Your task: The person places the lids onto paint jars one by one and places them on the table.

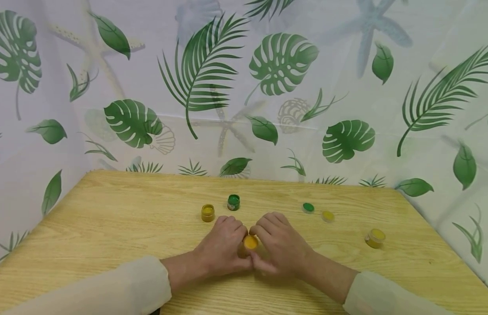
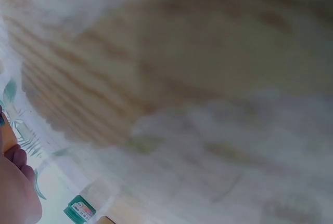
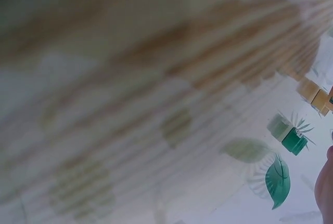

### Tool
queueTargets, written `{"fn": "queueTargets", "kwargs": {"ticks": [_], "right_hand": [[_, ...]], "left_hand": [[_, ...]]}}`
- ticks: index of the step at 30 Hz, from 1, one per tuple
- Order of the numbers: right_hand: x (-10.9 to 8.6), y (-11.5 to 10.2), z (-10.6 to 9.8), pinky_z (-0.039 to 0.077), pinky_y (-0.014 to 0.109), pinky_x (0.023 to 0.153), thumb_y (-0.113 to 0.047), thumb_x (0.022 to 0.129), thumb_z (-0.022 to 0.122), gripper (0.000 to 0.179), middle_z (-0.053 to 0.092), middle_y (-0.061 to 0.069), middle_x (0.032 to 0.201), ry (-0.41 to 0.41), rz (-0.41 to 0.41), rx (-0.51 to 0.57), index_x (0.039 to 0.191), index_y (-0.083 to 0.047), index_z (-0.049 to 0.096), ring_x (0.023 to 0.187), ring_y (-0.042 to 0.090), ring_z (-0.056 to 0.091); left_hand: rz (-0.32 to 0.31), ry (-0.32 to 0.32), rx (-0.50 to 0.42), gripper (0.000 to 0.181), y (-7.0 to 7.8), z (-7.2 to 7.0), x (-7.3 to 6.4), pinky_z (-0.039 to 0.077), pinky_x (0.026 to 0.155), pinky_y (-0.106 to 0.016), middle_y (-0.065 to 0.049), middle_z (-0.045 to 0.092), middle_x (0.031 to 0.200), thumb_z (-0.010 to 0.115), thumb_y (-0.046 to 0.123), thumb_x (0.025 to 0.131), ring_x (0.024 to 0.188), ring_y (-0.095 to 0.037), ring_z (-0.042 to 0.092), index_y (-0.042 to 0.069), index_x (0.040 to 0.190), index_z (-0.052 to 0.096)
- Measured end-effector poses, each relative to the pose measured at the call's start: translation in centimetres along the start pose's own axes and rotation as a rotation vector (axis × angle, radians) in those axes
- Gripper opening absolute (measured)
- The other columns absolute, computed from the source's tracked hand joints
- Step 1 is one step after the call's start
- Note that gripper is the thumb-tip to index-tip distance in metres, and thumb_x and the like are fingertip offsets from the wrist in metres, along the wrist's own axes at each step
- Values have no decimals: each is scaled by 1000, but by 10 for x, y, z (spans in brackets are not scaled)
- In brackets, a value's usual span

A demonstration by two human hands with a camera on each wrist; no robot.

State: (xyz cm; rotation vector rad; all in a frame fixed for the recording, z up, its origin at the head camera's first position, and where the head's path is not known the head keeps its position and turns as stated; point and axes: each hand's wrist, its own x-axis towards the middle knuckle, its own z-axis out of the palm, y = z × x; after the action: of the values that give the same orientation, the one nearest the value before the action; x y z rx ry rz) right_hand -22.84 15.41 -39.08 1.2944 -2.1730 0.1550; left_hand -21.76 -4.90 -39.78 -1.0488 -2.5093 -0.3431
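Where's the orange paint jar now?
In the head view, the orange paint jar is below centre, held between the left hand and right hand, nearer the person than the green paint jar.

room: between green jar (image 1: 233,203) and green lid (image 1: 308,207) | obstacle: ochre jar (image 1: 208,213) near hands (image 1: 226,245) | wrist views: clearance uncertain

The table (image 1: 110,218) bears an ochre jar (image 1: 207,214) and green jar (image 1: 233,203) towards eleven o'clock, green lid (image 1: 308,207) and yellow lid (image 1: 328,216) towards two, yellow jar (image 1: 375,238) towards three.

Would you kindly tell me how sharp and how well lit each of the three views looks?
Head view: soft, fairly even light, held jar discernible; left wrist: hazy blur over most of the frame, darkest toward upper right; right wrist: similar haze, darkest toward upper left.
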Motion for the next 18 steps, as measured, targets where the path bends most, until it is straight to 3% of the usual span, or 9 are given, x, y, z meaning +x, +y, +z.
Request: {"fn": "queueTargets", "kwargs": {"ticks": [13, 18], "right_hand": [[-1, 0, 0, 40, 35, 86, -38, 86, 60, 26, 56, -3, 84, 19, 7, -16, 90, -12, 61, 83, 17, 50], [-1, 0, 0, 38, 34, 82, -49, 91, 53, 36, 51, -5, 77, 9, 37, -34, 81, -15, 57, 78, 16, 47]], "left_hand": [[15, 12, 15, 38, 0, 1, 0, 41, 82, -30, 7, 56, 75, 75, 50, 77, 76, -10, 47, 15, 83, 63], [16, 1, 4, 40, 0, 0, 0, 41, 82, -30, 8, 56, 75, 76, 52, 77, 76, -10, 48, 15, 82, 63]]}}
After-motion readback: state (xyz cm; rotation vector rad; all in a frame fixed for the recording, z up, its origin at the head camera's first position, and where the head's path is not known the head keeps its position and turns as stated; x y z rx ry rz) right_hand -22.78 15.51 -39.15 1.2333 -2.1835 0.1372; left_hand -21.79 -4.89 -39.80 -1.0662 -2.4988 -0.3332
